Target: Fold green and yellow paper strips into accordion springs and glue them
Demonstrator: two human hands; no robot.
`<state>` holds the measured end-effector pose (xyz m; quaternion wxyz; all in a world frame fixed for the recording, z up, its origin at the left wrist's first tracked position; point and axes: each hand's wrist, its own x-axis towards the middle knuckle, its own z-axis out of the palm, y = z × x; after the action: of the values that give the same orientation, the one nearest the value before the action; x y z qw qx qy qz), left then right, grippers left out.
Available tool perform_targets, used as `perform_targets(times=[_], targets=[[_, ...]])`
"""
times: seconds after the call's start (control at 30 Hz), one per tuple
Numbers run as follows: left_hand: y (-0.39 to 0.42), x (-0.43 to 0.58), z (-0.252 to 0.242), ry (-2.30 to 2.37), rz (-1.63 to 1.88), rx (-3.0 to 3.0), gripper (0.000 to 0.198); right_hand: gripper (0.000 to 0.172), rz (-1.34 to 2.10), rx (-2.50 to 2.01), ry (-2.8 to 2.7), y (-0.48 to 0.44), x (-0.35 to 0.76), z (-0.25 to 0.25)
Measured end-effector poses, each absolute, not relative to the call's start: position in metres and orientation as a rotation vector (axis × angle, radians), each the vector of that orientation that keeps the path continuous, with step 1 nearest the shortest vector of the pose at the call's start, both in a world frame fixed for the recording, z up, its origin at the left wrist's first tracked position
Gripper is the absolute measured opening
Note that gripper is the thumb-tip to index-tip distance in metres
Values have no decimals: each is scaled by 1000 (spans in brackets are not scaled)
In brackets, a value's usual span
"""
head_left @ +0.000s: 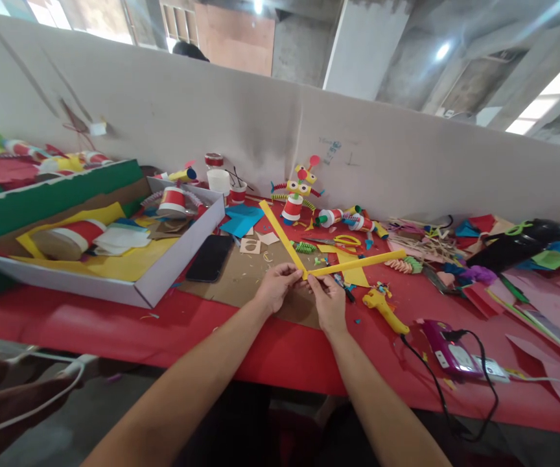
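Note:
Two yellow paper strips (358, 263) meet in a V between my hands, one arm pointing up and left, the other out to the right. Where they join, my left hand (280, 285) pinches the corner from the left. My right hand (327, 299) is closed on the same corner from the other side. Both hands are above a brown cardboard sheet (241, 285). Just beyond the strips lie a green folded-paper spring (304, 247) and yellow-handled scissors (347, 240). A paper-cup figure (292, 209) with springy arms stands farther back.
On the left, a white-sided box (144, 285) holds cups and paper; a black phone (209, 258) lies beside it. To the right are a yellow glue gun (384, 310), a purple power box (450, 350) with cords, a black bottle (518, 243) and paper scraps. A partition (187, 117) stands behind.

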<state>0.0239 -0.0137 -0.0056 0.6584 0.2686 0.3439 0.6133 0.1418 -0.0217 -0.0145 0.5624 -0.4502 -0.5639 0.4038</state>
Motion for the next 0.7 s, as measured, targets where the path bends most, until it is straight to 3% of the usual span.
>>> perform_targets(times=[0.7], targets=[[-18, 18, 1, 952, 1261, 772, 24, 30, 976, -1110, -1256, -22, 143, -14]])
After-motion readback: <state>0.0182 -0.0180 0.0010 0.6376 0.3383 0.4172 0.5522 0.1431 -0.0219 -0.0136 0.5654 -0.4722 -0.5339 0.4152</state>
